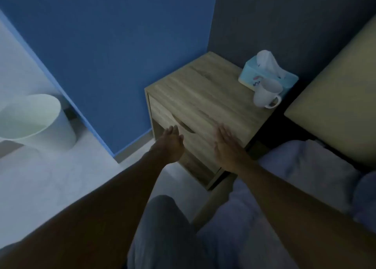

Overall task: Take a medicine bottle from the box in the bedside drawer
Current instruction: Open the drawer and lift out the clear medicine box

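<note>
Bedside drawer (173, 116) at frame centre, shut, front flush with the nightstand (203, 93); long axis running from upper left to lower right, front facing lower left. Curved handle cutout (184, 126) at the top edge of the front. Box and medicine bottle hidden from view, position impossible to tell.

Left hand (169, 144) just below and left of the cutout, open, fingers extended together and pointing up toward the drawer front; contact with the wood unclear. Right hand (226, 144) right of centre, open and flat, palm down, fingers pointing to the upper left over the near edge of the nightstand top; touching or hovering, cannot tell. Nothing held in either hand. Both forearms bare, entering from the lower corners.

Tissue box (266, 76), pale blue, at the far right corner of the nightstand top, a tissue standing out of it. White mug (265, 94) just in front of the tissue box, tilted, handle toward lower right.

Bin (36, 120), white, on the floor at middle left. Blue wall (101, 45) across the upper left. Bed (305, 167) at right, headboard (335, 89) above it. Knee (162, 218) in grey cloth at bottom centre.
</note>
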`<move>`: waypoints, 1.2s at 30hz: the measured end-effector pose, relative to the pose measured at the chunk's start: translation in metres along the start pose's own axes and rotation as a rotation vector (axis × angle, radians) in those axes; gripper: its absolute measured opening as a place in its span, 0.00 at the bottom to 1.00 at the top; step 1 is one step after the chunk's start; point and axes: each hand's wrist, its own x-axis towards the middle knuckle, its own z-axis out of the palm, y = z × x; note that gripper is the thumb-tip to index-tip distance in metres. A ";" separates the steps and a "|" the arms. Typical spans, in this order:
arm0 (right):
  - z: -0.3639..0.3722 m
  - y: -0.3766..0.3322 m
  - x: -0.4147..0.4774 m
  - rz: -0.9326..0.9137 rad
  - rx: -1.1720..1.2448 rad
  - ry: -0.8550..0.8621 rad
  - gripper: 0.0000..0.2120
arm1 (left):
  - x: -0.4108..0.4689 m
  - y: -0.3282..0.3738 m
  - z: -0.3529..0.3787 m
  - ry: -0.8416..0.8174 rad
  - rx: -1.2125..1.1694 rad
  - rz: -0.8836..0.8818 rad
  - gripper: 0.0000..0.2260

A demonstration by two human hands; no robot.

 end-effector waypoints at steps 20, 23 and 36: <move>0.046 0.025 0.020 -0.009 -0.180 0.266 0.32 | 0.103 -0.008 0.071 0.269 -0.698 -0.215 0.33; 0.047 0.026 0.021 -0.006 -0.185 0.282 0.32 | 0.110 -0.002 0.067 0.300 -0.795 -0.239 0.32; 0.046 0.026 0.020 -0.006 -0.158 0.269 0.32 | 0.093 -0.024 0.060 0.223 -0.851 -0.311 0.33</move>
